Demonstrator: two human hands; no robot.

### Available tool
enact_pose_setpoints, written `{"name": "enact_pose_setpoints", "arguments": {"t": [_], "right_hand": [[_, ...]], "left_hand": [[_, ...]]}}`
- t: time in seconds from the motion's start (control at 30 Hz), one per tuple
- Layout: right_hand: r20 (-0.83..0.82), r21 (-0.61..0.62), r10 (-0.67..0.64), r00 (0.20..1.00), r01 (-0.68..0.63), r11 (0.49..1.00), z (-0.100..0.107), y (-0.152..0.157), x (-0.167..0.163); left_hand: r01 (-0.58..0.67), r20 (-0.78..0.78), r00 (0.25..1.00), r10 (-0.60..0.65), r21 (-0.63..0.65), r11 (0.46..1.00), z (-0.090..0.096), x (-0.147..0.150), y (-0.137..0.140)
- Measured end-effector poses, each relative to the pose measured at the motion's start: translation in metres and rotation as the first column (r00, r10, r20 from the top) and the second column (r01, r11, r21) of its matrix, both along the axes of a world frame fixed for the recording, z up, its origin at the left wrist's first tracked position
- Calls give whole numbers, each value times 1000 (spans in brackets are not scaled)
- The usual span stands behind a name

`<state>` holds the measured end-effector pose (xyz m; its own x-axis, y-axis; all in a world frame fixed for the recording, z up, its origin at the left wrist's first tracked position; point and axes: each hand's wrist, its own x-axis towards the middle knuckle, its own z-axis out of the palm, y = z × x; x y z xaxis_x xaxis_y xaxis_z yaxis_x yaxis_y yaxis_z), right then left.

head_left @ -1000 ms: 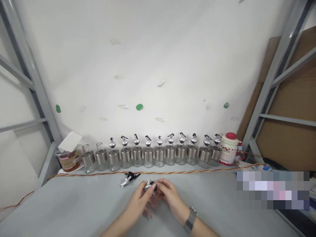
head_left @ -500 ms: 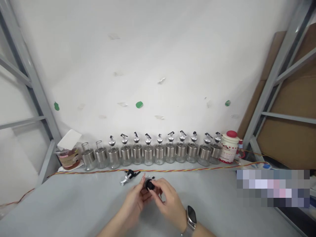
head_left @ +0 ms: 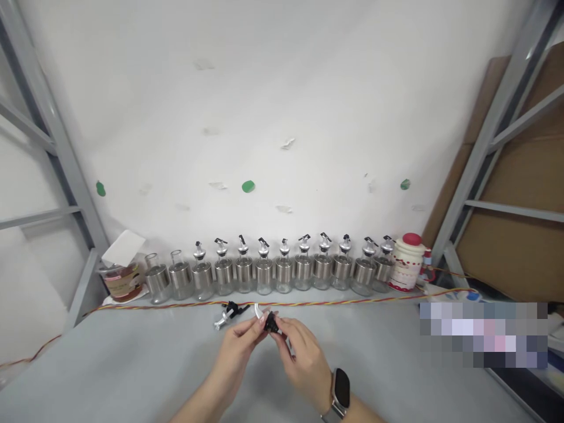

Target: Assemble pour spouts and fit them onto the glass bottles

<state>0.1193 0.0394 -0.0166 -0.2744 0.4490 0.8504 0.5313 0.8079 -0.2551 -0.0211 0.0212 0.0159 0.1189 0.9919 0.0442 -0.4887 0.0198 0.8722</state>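
Note:
Above the grey tabletop, my two hands meet on one bottle pourer (head_left: 271, 322), with a black stopper and a curved silver spout. My left hand (head_left: 235, 352) is closed on its spout side. From the right, the fingertips of my right hand (head_left: 304, 355) pinch the black part; fingers partly cover the pourer. A second pourer (head_left: 225, 318), silver and black, lies on the table just beyond my left hand. Behind stand two glass bottles with steel sleeves and open necks, one bottle (head_left: 157, 283) beside another bottle (head_left: 181, 276). Several similar bottles (head_left: 264, 275) carry pourers.
A twisted red-yellow wire (head_left: 335, 303) runs along the table in front of the bottles. At the left end stands a tub (head_left: 123, 285); at the right, a white-and-red jar (head_left: 405, 264). A grey metal frame (head_left: 480, 153) borders the white wall (head_left: 308, 88).
The pourer has turned in my hands: its silver spout now points up and away at the left, and the black stopper faces right. My left hand has shifted its grip.

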Motion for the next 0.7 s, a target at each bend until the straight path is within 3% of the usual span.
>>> {"name": "enact_pose_setpoints", "arguments": {"t": [0.43, 0.57, 0.7], "right_hand": [[-26, -97, 20, 999, -23, 995, -14, 1, -3], [-22, -52, -17, 1000, 16, 999, -13, 2, -6], [52, 49, -5, 999, 2, 999, 2, 3, -2]], "left_hand": [[35, 96, 995, -21, -143, 989, -16, 3, 2], [66, 99, 994, -52, -146, 987, -6, 2, 0], [72, 74, 995, -61, -144, 987, 11, -1, -1]]}}
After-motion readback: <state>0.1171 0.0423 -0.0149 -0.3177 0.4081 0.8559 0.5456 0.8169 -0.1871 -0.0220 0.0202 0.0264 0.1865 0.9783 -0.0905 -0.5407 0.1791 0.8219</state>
